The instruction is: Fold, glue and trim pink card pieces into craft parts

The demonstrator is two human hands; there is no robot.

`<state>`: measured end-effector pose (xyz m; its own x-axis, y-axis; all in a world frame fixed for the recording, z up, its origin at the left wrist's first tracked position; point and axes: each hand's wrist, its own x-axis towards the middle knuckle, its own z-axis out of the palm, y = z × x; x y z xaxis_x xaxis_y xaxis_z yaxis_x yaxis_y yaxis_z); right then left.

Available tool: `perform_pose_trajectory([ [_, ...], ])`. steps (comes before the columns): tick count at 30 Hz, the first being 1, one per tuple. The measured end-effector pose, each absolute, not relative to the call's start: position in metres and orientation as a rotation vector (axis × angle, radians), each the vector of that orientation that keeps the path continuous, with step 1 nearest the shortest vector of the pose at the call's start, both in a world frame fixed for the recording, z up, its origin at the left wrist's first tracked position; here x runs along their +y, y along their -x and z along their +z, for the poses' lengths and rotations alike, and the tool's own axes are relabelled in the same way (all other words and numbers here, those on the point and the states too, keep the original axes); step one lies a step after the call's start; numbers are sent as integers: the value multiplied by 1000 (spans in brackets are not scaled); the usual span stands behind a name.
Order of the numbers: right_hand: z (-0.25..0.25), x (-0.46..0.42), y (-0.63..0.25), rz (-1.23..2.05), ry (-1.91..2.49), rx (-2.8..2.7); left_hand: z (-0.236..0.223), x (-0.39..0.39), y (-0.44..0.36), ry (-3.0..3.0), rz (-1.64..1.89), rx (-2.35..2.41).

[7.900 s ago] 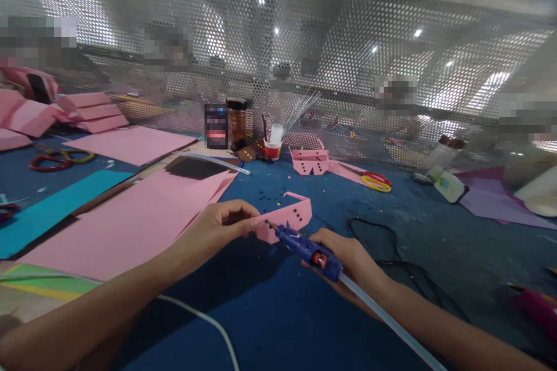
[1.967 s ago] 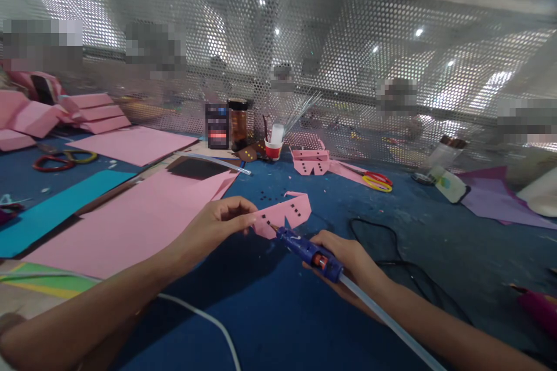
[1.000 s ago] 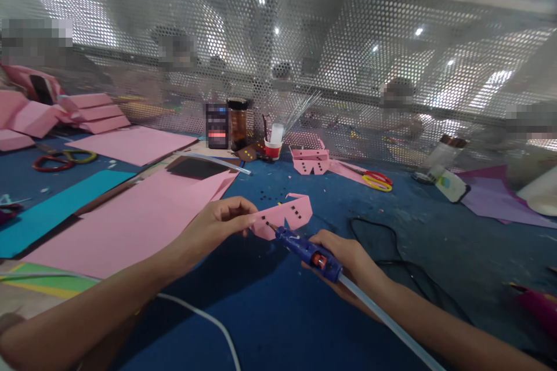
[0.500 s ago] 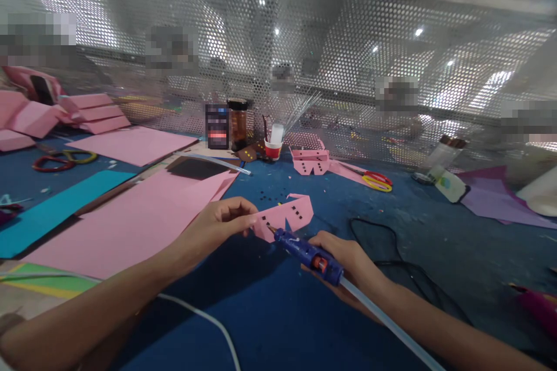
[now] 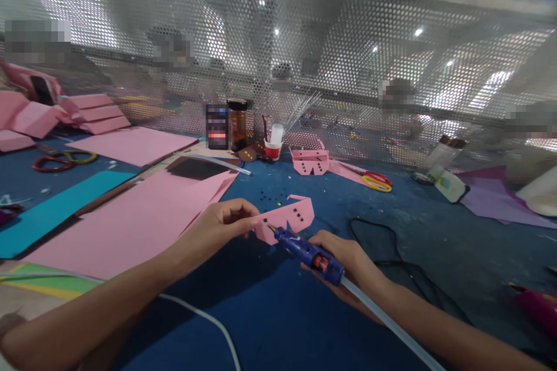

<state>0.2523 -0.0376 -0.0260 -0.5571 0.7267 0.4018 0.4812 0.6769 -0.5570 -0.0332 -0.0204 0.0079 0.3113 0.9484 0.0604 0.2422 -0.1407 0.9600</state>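
Between thumb and fingers, my left hand (image 5: 232, 220) pinches the left end of a pink paper cutout (image 5: 282, 215) with a notch in its lower edge and small black squares on its face. My right hand (image 5: 342, 255) is wrapped round a blue glue gun (image 5: 304, 252), its tip at the left part of the cutout, beside a black square. A long translucent glue stick (image 5: 387, 322) sticks out of the gun's back. Small dark bits (image 5: 267, 195) lie on the blue table behind the cutout. Farther back stands a similar pink paper piece (image 5: 310, 163).
Pink sheets (image 5: 143, 214) and a turquoise strip (image 5: 65, 206) lie on the left. Scissors (image 5: 378, 181) rest beyond the cutout, near a red-and-white cup (image 5: 273, 149) and a brown jar (image 5: 238, 124). A black cord (image 5: 394, 237) runs on the right, a white cable (image 5: 204, 313) in front. A perforated metal screen (image 5: 339, 58) rises behind.
The cutout has shifted very slightly, and the black square near the glue gun's tip no longer shows. Both hands keep their hold and nearly the same place.
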Motion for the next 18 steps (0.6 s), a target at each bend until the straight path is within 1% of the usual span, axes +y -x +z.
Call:
perform_pose_trajectory([
  [11, -35, -35, -252, 572, 940, -2257, 5, -21, 32, -1647, 894, 1084],
  [18, -7, -45, -253, 637, 936, -2323, 6, -23, 32, -1651, 892, 1070],
])
